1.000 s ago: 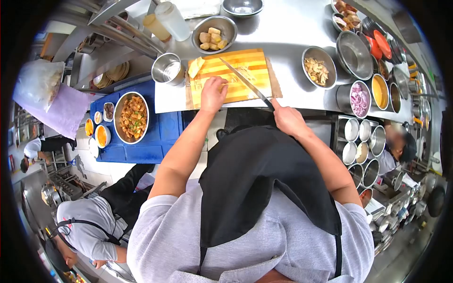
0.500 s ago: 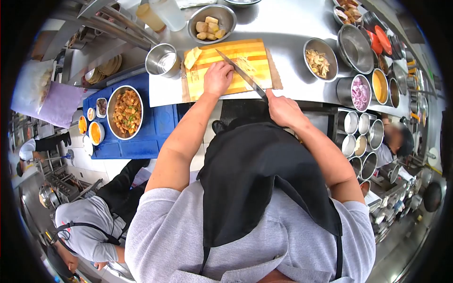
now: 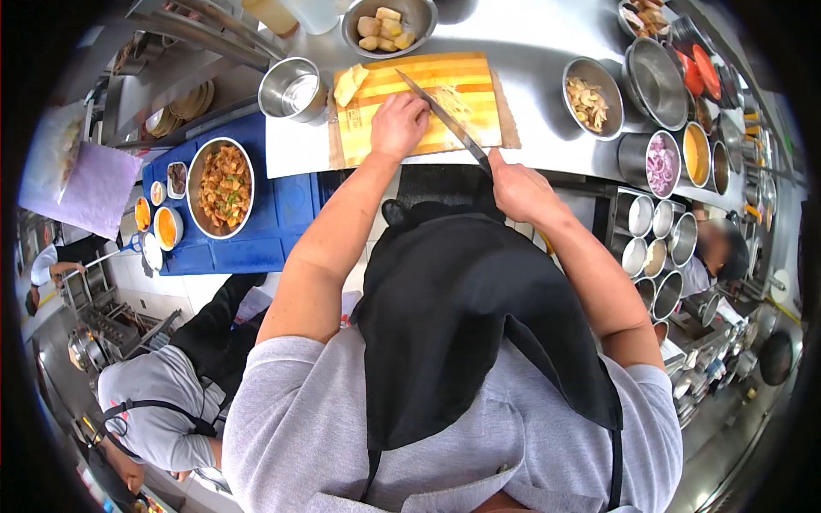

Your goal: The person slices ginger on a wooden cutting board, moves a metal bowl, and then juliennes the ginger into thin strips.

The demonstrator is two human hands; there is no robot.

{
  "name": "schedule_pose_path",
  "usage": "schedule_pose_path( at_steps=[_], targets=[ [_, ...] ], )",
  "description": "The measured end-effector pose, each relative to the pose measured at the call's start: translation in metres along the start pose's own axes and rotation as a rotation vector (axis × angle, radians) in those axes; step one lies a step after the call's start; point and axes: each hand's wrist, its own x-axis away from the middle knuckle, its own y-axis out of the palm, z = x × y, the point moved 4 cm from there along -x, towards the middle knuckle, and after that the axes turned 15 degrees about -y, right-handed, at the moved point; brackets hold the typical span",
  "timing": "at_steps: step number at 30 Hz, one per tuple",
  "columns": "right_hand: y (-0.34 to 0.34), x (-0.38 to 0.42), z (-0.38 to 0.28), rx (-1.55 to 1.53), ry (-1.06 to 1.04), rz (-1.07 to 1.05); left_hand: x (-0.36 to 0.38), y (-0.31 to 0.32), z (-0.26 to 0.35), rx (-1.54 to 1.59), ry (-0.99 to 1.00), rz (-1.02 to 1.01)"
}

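My right hand (image 3: pixel 522 186) is wrapped round the handle of a kitchen knife (image 3: pixel 453 126), whose long blade slants up and left across a yellow striped cutting board (image 3: pixel 389 84). Close against the blade's left side, my left hand (image 3: pixel 399 125) rests on the board with its fingers curled down. Whatever lies under those fingertips is hidden. Thin pale strips of what looks like ginger (image 3: pixel 451 100) lie loose to the right of the blade. Flat pale-yellow slices (image 3: pixel 350 85) overlap near the board's upper left corner.
Above the board stands a metal bowl of peeled chunks (image 3: pixel 345 34); an empty steel pot (image 3: pixel 291 89) is at its left. Rightward are a bowl of peelings (image 3: pixel 590 101) and a pot of chopped purple onion (image 3: pixel 662 164). A bowl of cooked food (image 3: pixel 221 188) sits on a blue surface. A co-worker (image 3: pixel 158 385) is behind left.
The view has tilted slightly, so the board and bowls appear higher. Both hands keep nearly the same place on the board and knife. The distant person at far left has shifted.
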Motion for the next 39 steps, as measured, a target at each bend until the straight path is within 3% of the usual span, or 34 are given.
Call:
schedule_pose_path(
  at_steps=[5,14,31,34,38,39],
  targets=[
    [0.041,-0.008,0.006,0.002,0.000,0.031,0.001,0.002,-0.001,-0.054,-0.020,-0.063],
    [-0.011,-0.005,-0.009,-0.011,0.016,-0.025,0.002,0.002,-0.001,-0.040,-0.003,-0.026],
    [0.043,-0.019,0.010,-0.029,0.020,0.080,0.000,0.000,-0.002,-0.028,-0.015,-0.013],
    [0.035,-0.009,0.019,-0.086,0.002,0.115,-0.002,-0.005,-0.014,0.221,-0.166,-0.122],
    [0.027,0.017,0.033,-0.139,-0.018,0.189,0.015,-0.030,-0.027,0.244,-0.289,-0.064],
    [0.027,0.022,0.036,-0.147,0.002,0.194,0.022,-0.034,-0.023,0.116,-0.269,-0.069]
  ],
)
